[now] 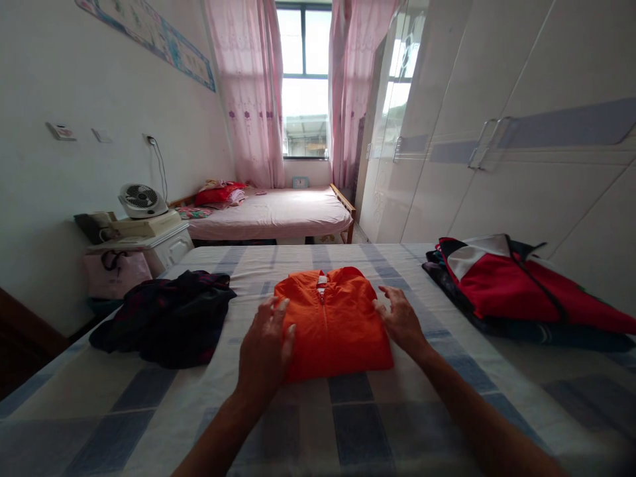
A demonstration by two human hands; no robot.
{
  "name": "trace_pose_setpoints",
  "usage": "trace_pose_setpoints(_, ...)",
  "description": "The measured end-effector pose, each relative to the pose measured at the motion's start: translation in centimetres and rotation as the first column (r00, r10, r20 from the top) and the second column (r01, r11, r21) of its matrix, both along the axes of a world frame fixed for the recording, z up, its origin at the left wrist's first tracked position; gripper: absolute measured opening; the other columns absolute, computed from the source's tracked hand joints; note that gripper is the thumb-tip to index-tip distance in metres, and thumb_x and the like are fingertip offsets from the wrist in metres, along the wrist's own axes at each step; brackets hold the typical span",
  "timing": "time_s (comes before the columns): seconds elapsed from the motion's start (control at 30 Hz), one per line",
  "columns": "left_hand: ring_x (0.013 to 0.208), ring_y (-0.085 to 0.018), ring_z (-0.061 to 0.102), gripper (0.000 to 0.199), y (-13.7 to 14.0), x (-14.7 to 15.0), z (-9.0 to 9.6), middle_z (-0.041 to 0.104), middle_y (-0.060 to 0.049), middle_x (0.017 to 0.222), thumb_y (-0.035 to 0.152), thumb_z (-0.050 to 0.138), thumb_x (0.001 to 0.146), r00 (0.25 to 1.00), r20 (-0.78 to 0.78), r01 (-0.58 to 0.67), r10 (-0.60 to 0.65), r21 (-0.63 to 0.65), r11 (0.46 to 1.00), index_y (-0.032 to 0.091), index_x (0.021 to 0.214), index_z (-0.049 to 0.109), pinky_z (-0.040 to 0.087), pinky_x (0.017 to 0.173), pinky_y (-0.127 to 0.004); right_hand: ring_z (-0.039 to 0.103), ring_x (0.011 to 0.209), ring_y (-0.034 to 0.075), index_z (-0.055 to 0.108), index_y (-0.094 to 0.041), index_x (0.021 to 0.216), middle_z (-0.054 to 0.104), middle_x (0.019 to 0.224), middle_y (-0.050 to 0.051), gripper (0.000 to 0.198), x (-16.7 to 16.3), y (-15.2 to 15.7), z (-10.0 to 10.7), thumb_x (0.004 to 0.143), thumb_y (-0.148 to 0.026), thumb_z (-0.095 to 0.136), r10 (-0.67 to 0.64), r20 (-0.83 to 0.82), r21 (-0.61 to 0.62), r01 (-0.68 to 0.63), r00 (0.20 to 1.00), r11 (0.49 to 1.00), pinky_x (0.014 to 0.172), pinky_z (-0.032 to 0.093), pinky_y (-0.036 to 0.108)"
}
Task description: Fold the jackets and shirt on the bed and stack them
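An orange jacket point(330, 338) with a collar and a front zip lies folded into a neat block on the bed, its collar at the far side. My left hand point(265, 338) is at its left edge, fingers stretched out and slightly apart, the fingertips against the cloth. At the right edge, my right hand point(400, 318) has its fingers spread, thumb and fingertips by the fabric without gripping it. Both hands are open. A crumpled dark garment point(169, 318) lies to the left of the jacket.
On the right, a red, white and black jacket point(521, 281) tops a stack of folded clothes. All lie on a blue-and-white checked bedsheet point(358, 424). Beyond are a second bed point(278, 212), a nightstand point(171, 248) with a fan point(142, 201), and a white wardrobe point(497, 73) along the right.
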State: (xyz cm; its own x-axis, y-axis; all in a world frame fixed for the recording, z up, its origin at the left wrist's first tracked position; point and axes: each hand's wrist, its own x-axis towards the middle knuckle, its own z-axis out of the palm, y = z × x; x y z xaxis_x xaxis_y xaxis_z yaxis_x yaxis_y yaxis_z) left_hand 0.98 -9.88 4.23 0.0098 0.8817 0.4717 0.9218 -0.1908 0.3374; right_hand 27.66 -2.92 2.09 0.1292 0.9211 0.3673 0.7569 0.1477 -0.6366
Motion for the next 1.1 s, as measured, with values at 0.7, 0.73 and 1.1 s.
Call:
trace_pose_setpoints(0.7, 0.140, -0.025, 0.027, 0.048, 5.1, 2.1, -2.8, 0.037, -0.005, 0.150, 0.047, 0.034, 0.093, 0.935, 0.003, 0.348, -0.354, -0.186, 0.919, 0.031, 0.137, 0.045, 0.012, 0.114, -0.053, 0.061, 0.076, 0.017, 0.063, -0.019, 0.084, 0.069, 0.082, 0.005, 0.016, -1.3, 5.9, -2.0, 0.080, -0.027, 0.050, 0.083, -0.068, -0.195, -0.095, 0.994, 0.976, 0.066, 0.038, 0.024)
trace_pose_setpoints(0.73, 0.140, -0.025, 0.028, 0.048, 5.4, 1.8, -2.9, 0.038, -0.005, 0.149, 0.047, 0.034, 0.093, 0.945, 0.034, 0.325, -0.325, -0.194, 0.926, 0.032, 0.137, 0.046, 0.012, 0.113, -0.052, 0.061, 0.075, 0.016, 0.062, -0.019, 0.082, 0.068, 0.081, 0.004, 0.015, -1.3, 5.9, -2.0, 0.080, -0.028, 0.050, 0.074, -0.058, -0.196, -0.084, 0.996, 0.977, 0.066, 0.038, 0.024)
trace_pose_setpoints(1.1, 0.137, -0.025, 0.032, 0.047, 7.7, -0.6, -4.5, 0.043, -0.014, 0.144, 0.030, 0.046, 0.085, 0.885, 0.460, 0.105, -0.069, -0.054, 0.993, 0.014, 0.129, 0.052, 0.020, 0.115, -0.040, 0.062, 0.077, 0.017, 0.064, -0.020, 0.085, 0.069, 0.081, 0.002, 0.021, -0.9, 5.4, -2.2, 0.079, -0.032, 0.049, 0.070, -0.074, -0.153, -0.080, 0.995, 0.985, 0.067, 0.041, 0.024)
